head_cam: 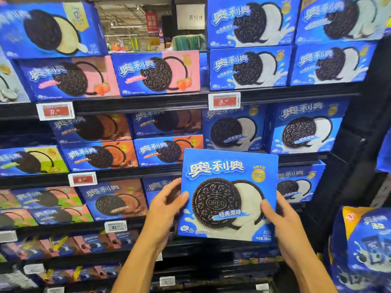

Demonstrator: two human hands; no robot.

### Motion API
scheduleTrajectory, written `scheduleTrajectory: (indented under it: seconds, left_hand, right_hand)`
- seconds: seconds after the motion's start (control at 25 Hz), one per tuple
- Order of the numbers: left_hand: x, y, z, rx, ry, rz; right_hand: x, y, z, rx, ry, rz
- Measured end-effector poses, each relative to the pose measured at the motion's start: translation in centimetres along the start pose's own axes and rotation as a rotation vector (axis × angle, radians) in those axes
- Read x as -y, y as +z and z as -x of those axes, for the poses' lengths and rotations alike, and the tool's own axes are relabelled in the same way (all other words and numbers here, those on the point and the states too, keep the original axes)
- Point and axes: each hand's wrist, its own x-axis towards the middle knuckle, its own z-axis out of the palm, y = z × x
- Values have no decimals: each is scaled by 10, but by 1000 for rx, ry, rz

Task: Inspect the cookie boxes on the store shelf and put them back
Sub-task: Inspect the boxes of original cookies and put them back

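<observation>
Right up at the store shelf (148, 103) the whole wall is blue cookie boxes, row after row, with red price tags (224, 100) clipped along the edges. Strawberry ones sit up top in the middle, chocolate ones (101, 156) lower left, and plain white-cream ones (304, 127) fill the right side.

One box is off the shelf at the moment: the held box (229, 195), the classic flavour, upright with its front to the person, in front of the third row down (looks like it came from around there, but I can't say which slot).

Both hands are on it. Left hand (167, 200) grips the left edge, thumb across the front, fingers behind. Right hand (277, 216) grips the lower right edge, thumb lying on the front.

So I'd guess we're mid-inspection on this one. Putting it back is still to do, and the other boxes sit on the shelf, checked or not I can't tell
</observation>
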Motion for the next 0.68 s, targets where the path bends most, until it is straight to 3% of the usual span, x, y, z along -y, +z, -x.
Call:
scheduleTrajectory:
  seconds: [0.24,0.44,0.68]
  left_hand:
    - [10,26,-47,19,11,-251]
    - [4,60,-93,-60,133,-361]
    - [-1,89,-125,-182,173,-488]
  right_hand:
    - [9,3,-53,-287,-97,215]
    - [36,-5,-109,-235,-218,252]
    - [46,-12,-164,-204,-235,238]
